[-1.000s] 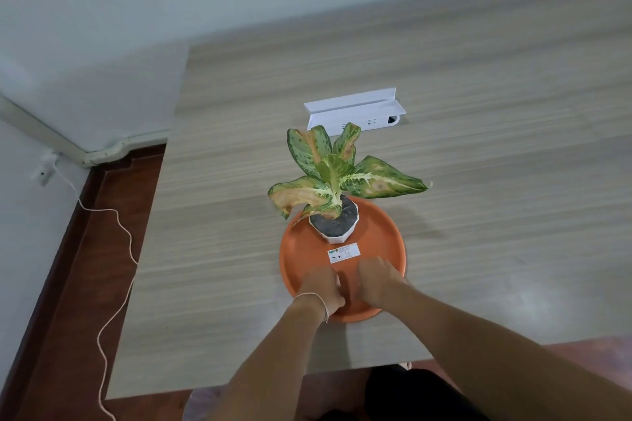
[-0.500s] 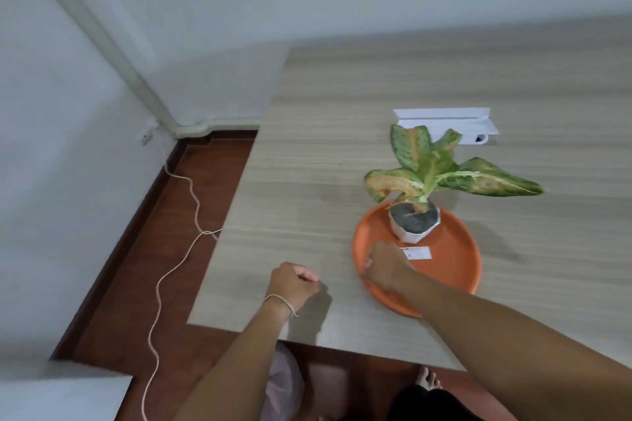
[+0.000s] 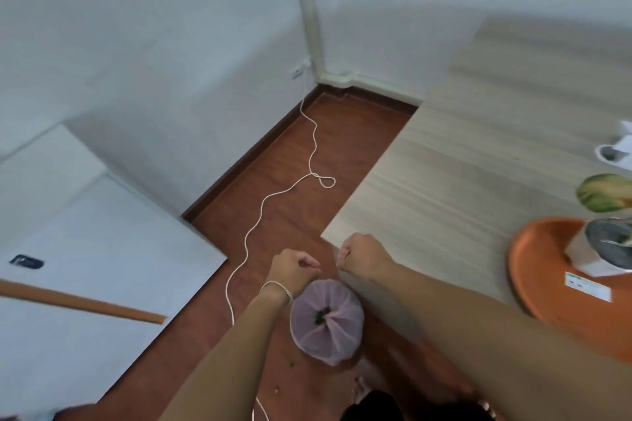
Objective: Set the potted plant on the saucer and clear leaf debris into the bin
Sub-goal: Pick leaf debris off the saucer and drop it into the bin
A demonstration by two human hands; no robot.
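Left hand: my left hand (image 3: 297, 268) is off the table's near-left corner, above the floor and just over the bin's far rim. Fingers curled in, tips pinched together; anything held is too small for me to make out. Thin string band at the wrist.
Right hand: my right hand (image 3: 363, 258) sits over the table corner, just beside the left hand, curled into a loose fist. I cannot tell whether it grips anything.
Bin: the bin (image 3: 326, 321) stands on the floor against the table edge, lined with a pale pink bag; a few dark bits lie at the bottom.
Potted plant: the potted plant (image 3: 603, 243), in a white faceted pot, stands on the saucer at the right edge of view, partly cut off. One yellow-green leaf shows.
Saucer: the orange saucer (image 3: 537, 273) rests on the table (image 3: 461, 161), well apart from both hands.
Label: a white sticker (image 3: 587, 286) on the saucer, just in front of the pot; a green mark and small print, too blurred for me to read.
Floor: a white cord (image 3: 273, 196) trails across red-brown boards to a wall socket.
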